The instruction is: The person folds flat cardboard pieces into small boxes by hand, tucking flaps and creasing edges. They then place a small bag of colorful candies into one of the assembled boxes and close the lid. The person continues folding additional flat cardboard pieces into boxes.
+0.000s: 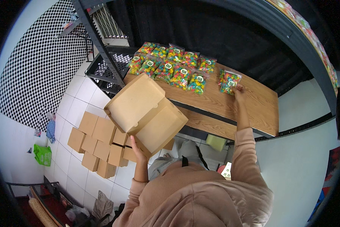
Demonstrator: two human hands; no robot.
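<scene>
My left hand [138, 151] grips the lower edge of an open cardboard box [158, 123]. Its lid is folded back, nothing lies inside, and the box is tilted in front of the shelf. Out to the right, my right hand [239, 89] pinches the side of a clear bag of colourful candies [229, 84] with a round white label. Behind that bag, another candy bag [220, 77] is partly hidden. Two rows of similar candy bags [165, 71] lie farther left on the wood-topped shelf.
The wooden shelf [257, 102] has a dark metal frame with an upright post [102, 41] at left. A black plastic crate [107, 70] stands beside it. Several closed cardboard boxes [102, 130] are stacked on the white-tiled floor, with a green bag [42, 155] near the wall.
</scene>
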